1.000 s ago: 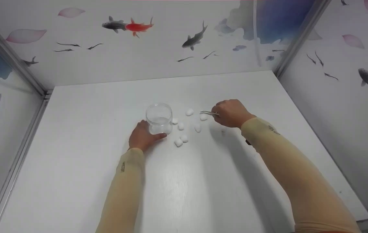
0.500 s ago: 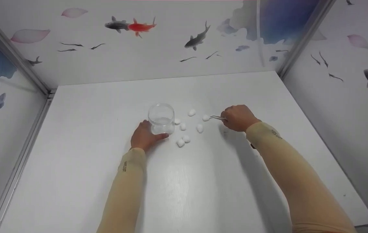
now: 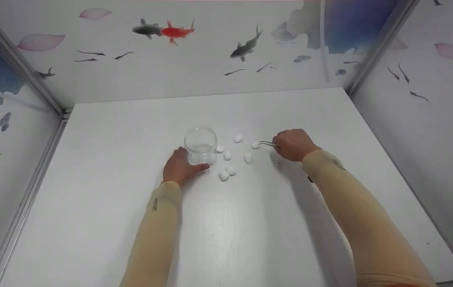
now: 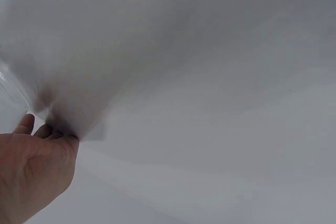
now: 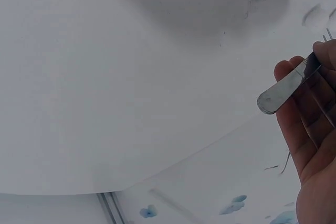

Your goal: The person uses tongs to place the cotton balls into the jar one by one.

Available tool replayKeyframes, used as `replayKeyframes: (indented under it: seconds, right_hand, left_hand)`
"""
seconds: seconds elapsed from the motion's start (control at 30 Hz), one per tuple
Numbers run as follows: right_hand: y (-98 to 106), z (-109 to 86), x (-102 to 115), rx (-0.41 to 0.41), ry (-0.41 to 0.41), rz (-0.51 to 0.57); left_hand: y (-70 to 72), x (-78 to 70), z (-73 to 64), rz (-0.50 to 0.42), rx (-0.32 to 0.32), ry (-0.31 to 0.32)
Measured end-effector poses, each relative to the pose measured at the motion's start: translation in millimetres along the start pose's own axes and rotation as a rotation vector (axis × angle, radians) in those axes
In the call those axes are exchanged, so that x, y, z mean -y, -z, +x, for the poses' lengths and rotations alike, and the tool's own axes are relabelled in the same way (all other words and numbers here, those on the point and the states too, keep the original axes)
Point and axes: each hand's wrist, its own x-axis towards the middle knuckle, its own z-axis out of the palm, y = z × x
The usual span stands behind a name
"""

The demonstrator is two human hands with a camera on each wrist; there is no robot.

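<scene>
My left hand (image 3: 180, 167) holds a clear jar (image 3: 201, 145) low on its side, thumb in front and fingers behind. The jar stands upright and shows no contents. In the left wrist view that hand (image 4: 39, 169) is at the lower left, with part of the jar (image 4: 13, 90) at the edge. Metal tweezers (image 3: 267, 143) are pinched in my right hand (image 3: 295, 144). Their tips are right at a white cotton ball (image 3: 255, 145). The right wrist view shows the tweezers' broad rear end (image 5: 281, 95) sticking out of the hand (image 5: 312, 129).
Several other cotton balls lie between the jar and the tweezers, among them a far one (image 3: 238, 138), an oval one (image 3: 248, 158) and a near pair (image 3: 224, 175). The white table (image 3: 226, 231) is bounded by printed panels (image 3: 202, 59) at the back and sides.
My right hand has moved a little right and toward me, bringing the tweezers' tips down to the cotton ball. My left hand stays on the jar. The whole view has shifted slightly.
</scene>
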Motion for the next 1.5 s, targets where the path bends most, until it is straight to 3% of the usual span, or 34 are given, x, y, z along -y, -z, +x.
replayKeyframes:
  seconds: [0.73,1.1,1.5]
  right_hand:
    - [-16,14.4,9,0.053,-0.030,-0.017]
    - [-11,9.8,4,-0.051,0.012,-0.039]
    - [7,-1.7,3,-0.126,0.046,0.024]
  left_hand:
    - [2.3,-2.8,-3.2,-0.019,-0.010,0.029]
    - [0.7,-0.3,-2.0,-0.021,0.004,0.013]
    - [1.9,-1.8,-2.0,0.012,-0.002,0.005]
